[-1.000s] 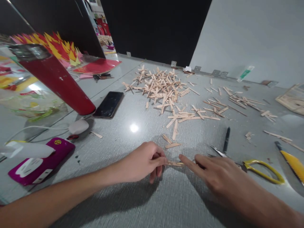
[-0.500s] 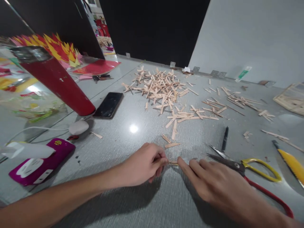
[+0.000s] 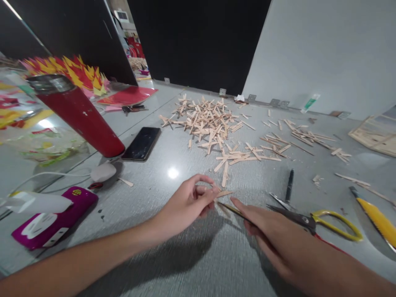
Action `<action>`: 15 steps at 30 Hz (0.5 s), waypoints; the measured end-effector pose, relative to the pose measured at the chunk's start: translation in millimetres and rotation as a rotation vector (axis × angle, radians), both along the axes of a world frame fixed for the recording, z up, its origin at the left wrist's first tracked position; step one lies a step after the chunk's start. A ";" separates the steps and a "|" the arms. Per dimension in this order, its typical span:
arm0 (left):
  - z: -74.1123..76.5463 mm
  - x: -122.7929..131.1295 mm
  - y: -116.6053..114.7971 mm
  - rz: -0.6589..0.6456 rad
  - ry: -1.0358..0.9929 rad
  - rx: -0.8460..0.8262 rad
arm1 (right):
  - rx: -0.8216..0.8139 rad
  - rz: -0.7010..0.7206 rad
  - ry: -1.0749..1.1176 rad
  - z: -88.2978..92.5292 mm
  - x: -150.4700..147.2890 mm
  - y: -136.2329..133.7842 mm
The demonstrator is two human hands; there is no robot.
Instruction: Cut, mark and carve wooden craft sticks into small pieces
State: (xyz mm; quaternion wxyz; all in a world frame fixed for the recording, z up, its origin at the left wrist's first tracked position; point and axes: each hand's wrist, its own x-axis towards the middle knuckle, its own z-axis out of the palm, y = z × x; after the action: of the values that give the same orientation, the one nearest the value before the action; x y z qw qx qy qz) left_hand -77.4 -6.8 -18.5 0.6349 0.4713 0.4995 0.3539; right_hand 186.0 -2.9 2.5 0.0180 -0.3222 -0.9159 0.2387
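My left hand (image 3: pixel 193 196) is closed, thumb and fingertips together, on a short pointed piece of wooden craft stick (image 3: pixel 225 193). The piece reaches out to the right from the fingertips. My right hand (image 3: pixel 269 231) wraps round a slim dark tool with a brass-coloured edge (image 3: pixel 233 209); most of it is hidden in the palm, so its kind is unclear. The tool's tip lies close to my left fingertips, just below the wooden piece. Scissors (image 3: pixel 306 220) with yellow and red handles lie beside my right hand, partly covered by it.
A heap of craft sticks (image 3: pixel 210 117) lies ahead, with more scattered to the right. A pen (image 3: pixel 290 185) and a yellow-handled cutter (image 3: pixel 374 214) lie right. A phone (image 3: pixel 141 143), red flask (image 3: pixel 83 119) and purple power bank (image 3: pixel 80 202) are on the left.
My left hand has moved slightly up to the small wooden pieces and now pinches one. The slim tool has come into view in my right hand, whose fingers have curled.
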 end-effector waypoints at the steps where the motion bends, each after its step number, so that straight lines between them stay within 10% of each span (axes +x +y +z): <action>1: 1.2 1.0 -0.6 0.042 -0.043 0.010 | -0.073 -0.043 0.043 5.7 -1.3 -1.6; 10: -11.6 14.8 -19.4 -0.030 -0.024 0.100 | -0.476 -0.248 0.338 8.6 -30.4 -9.4; 15: -13.9 15.3 -22.8 -0.017 0.039 0.183 | -0.369 -0.193 0.341 18.0 -28.1 -7.5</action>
State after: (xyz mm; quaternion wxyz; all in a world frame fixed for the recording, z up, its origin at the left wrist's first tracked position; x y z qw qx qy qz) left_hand -62.1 -29.6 -32.3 0.5823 0.5384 0.4735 0.3833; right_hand 157.9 -10.4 20.6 0.1359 -0.3610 -0.8056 0.4497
